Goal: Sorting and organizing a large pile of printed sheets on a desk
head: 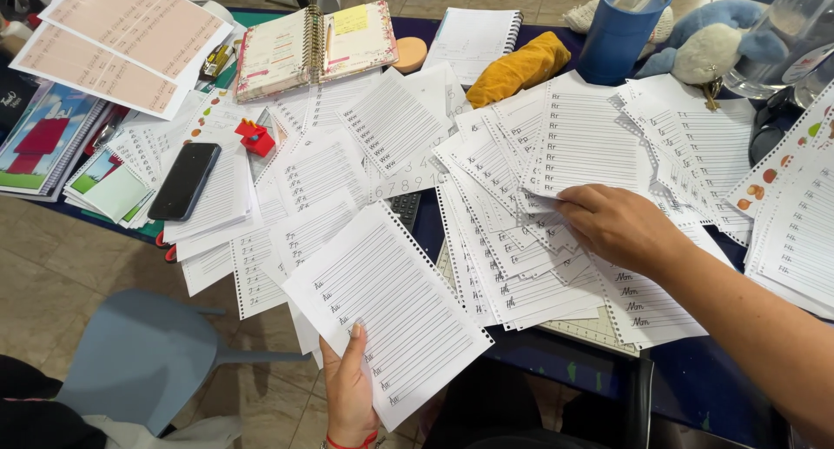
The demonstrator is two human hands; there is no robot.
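Note:
My left hand (349,388) holds a lined white worksheet (391,310) by its lower edge, thumb on top, over the near edge of the table. This sheet has punched holes along one side and handwritten letters down its left margin. My right hand (618,226) reaches in from the right and rests palm down on a fanned pile of similar lined sheets (512,241), fingers curled on the paper. Many more such sheets (391,119) cover the dark blue table (695,379).
A black phone (184,180) and a small red toy (254,138) lie at the left. An open spiral planner (313,45), a yellow cloth (519,67), a blue cup (618,32) and a plush toy (708,45) sit at the back. A grey chair (148,353) stands below left.

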